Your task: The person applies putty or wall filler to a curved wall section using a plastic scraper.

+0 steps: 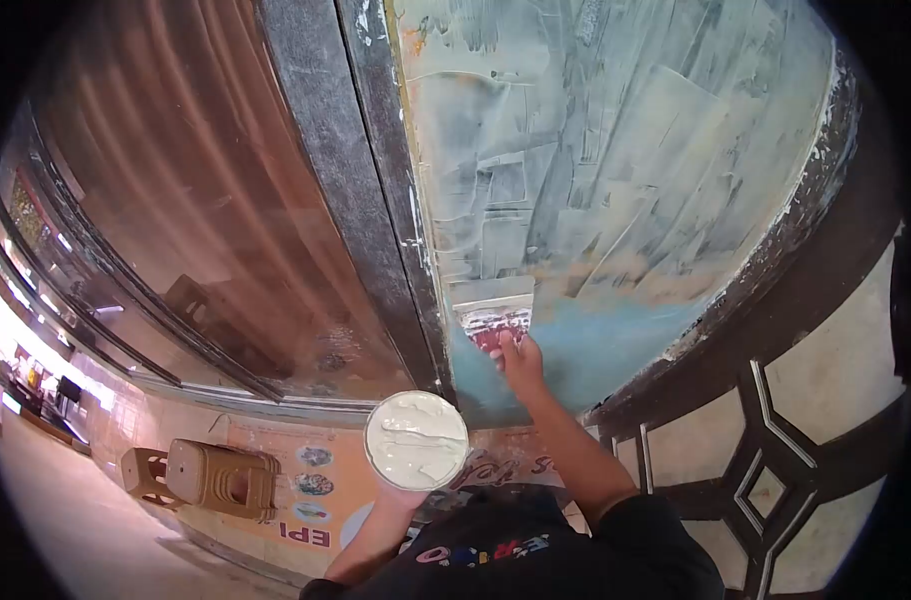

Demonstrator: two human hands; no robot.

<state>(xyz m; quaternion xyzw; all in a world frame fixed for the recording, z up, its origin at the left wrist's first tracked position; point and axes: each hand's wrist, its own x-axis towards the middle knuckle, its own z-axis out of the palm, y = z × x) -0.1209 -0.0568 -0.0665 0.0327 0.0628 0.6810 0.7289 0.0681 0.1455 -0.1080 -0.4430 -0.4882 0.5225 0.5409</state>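
My right hand (518, 362) is closed around the red handle of a putty knife (495, 308), whose wide blade lies against the wall (595, 190). Streaks of pale filler cover most of that wall, and a bluish strip shows lower down. In my left hand (405, 495) is a round tub of white putty (416, 440), held from below at waist height. Its surface is ridged and smeared. The fingers under the tub are mostly hidden.
A dark window frame (360, 180) borders the wall on the left, with curtained glass (195, 200) beyond it. On the right stands a dark panelled door (775, 470). Brown plastic stools (220, 475) and a printed banner (295, 480) are at lower left.
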